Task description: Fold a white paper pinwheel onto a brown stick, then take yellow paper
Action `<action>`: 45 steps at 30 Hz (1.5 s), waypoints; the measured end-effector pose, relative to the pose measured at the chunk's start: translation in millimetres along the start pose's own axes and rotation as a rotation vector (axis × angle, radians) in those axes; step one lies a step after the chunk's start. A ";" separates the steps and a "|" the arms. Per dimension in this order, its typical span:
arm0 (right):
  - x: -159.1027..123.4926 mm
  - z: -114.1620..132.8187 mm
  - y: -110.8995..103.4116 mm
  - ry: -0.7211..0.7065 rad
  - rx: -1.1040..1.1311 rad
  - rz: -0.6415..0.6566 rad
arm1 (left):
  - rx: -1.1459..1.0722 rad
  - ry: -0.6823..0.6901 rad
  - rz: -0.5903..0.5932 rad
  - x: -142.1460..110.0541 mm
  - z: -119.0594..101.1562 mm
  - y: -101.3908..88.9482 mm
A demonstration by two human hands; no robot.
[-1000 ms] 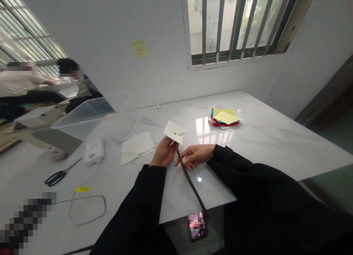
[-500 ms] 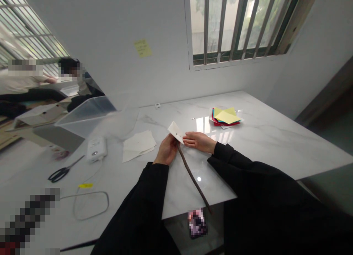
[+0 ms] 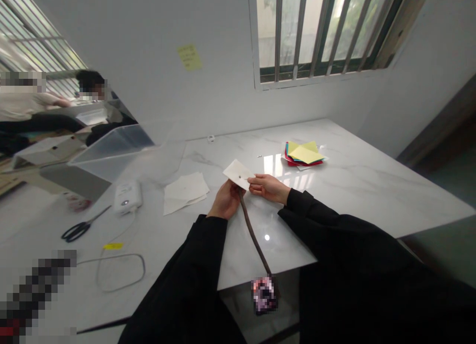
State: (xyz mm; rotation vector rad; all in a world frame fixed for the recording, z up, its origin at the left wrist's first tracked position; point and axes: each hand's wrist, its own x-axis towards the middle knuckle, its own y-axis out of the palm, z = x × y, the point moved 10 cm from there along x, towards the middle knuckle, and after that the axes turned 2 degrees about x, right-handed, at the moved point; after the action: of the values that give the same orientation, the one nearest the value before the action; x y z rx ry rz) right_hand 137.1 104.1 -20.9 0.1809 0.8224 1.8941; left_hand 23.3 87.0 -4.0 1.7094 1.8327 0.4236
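Observation:
My left hand is closed around the top of a thin dark stick that slants down toward me past the table edge. A white folded paper piece with a small dark pin in its middle sits at the stick's top. My right hand pinches the right edge of that paper. Both sleeves are black.
A marble table carries a stack of coloured paper, white sheets, a white device with a cable, black scissors and a clear plastic bin. People sit at the far left by a mirror or window.
My right hand rose from the stick to the paper's right edge. The paper turned flatter toward the camera, so its pin shows again.

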 end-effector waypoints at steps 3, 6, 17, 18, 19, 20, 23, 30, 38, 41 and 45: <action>-1.3 0.4 0.6 0.005 0.001 -0.002 | -0.015 -0.009 -0.003 -0.2 -0.1 0.1; -1.6 1.0 0.2 0.005 -0.001 -0.004 | -0.026 -0.014 -0.010 0.2 0.4 -1.0; -0.6 2.6 -2.4 0.021 -0.021 -0.007 | 0.024 -0.051 0.028 5.0 5.6 -2.3; -0.1 3.2 -3.3 0.017 -0.023 -0.006 | 0.026 -0.055 0.041 5.5 5.9 -1.3; 0.6 4.3 -4.8 0.011 -0.025 -0.008 | 0.030 -0.053 0.049 6.0 5.7 -1.0; 1.5 5.9 -6.8 0.001 -0.030 -0.012 | 0.038 -0.046 0.051 6.6 5.0 -1.3; 4.6 14.0 -17.8 -0.047 -0.081 -0.062 | 0.094 -0.009 0.040 8.0 1.6 -4.1; 5.4 31.6 -35.5 -0.172 -0.154 -0.186 | 0.175 0.138 -0.084 7.1 -13.8 -17.4; -1.4 31.1 -25.1 -0.190 -0.236 -0.193 | 0.122 0.008 -0.036 4.4 -8.7 -8.2; -4.7 33.0 -21.0 -0.200 -0.249 -0.195 | 0.171 0.036 -0.003 1.4 -10.4 -1.0; -8.0 37.4 -19.6 -0.216 -0.270 -0.212 | 0.221 0.097 0.016 -3.5 -13.6 4.7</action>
State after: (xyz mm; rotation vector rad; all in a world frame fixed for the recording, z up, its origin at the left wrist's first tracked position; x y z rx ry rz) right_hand 173.0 119.4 -2.8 0.1235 0.4178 1.7286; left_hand 18.8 86.4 10.1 1.8801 1.9989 0.3253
